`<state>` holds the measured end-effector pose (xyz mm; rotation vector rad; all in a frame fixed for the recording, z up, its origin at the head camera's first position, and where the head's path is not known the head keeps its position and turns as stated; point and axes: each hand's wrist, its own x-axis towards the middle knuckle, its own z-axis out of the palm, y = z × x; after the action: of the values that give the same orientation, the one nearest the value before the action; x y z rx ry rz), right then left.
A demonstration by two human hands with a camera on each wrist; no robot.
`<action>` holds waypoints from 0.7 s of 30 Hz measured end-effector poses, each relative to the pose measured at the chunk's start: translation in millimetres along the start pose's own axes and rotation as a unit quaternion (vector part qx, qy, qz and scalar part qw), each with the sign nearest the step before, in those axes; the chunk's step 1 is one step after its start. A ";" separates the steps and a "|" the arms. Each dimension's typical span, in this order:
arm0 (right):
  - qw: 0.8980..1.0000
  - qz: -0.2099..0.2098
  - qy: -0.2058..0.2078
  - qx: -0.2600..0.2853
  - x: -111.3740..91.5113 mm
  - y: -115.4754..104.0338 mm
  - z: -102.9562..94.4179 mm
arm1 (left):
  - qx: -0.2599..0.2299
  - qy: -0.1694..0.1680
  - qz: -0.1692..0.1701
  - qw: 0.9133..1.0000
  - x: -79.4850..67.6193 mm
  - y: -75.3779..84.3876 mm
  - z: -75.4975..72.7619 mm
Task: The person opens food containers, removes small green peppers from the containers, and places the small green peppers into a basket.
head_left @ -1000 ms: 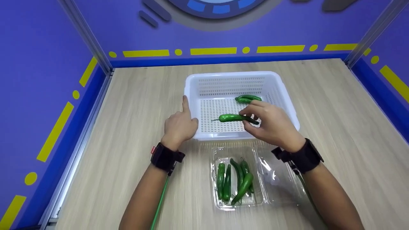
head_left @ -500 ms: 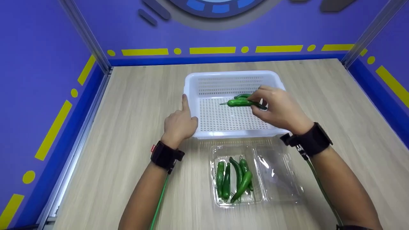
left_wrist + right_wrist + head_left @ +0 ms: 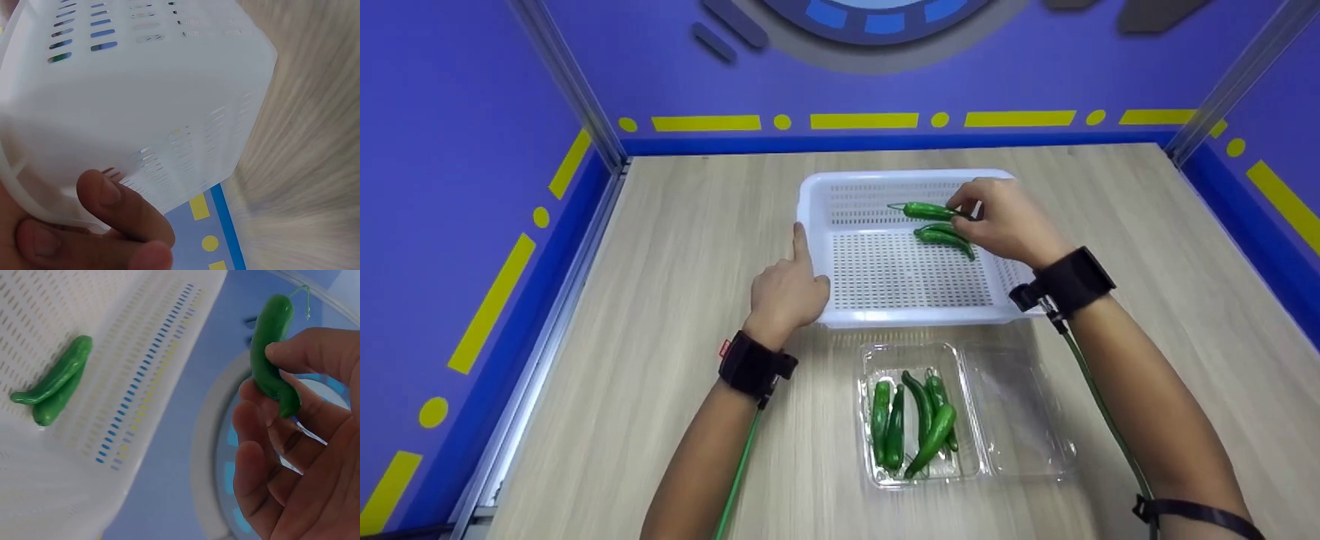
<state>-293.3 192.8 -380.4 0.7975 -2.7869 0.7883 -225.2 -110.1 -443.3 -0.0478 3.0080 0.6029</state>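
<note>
With the right grip [image 3: 1009,223] pinching a pepper [image 3: 928,211] by its narrower half over the basket [image 3: 907,316], the unsupported stem end [image 3: 911,209] left of that grip could twist it loose onto the pair [image 3: 943,238] below, while the left grip [image 3: 789,292] holds the rim [image 3: 811,202].

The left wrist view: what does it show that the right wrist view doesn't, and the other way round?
Only the left wrist view shows the left hand and the wooden tabletop. Only the right wrist view clearly shows the held pepper, pinched by the right hand, and two other peppers in the basket. Both share that white basket and the blue wall.
</note>
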 end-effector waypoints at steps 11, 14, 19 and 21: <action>0.997 0.068 -0.022 -0.038 19.8 30.3 18.6 | 0.000 -0.003 -0.002 1.000 -0.2 -0.1 -0.9; 0.994 0.088 -0.021 -0.054 22.1 38.0 22.4 | 0.000 -0.002 0.000 1.000 0.1 -0.3 -0.9; 0.991 0.106 -0.020 -0.079 25.4 48.4 27.8 | 0.001 -0.004 -0.002 1.000 0.3 0.0 -0.1; 0.990 0.113 -0.023 -0.084 26.7 51.0 29.8 | 0.001 -0.004 -0.003 1.000 0.3 0.3 0.6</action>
<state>-342.5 201.9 -421.6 0.4837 -2.9715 0.5599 -225.5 -109.5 -443.8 -0.0547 2.9989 0.5964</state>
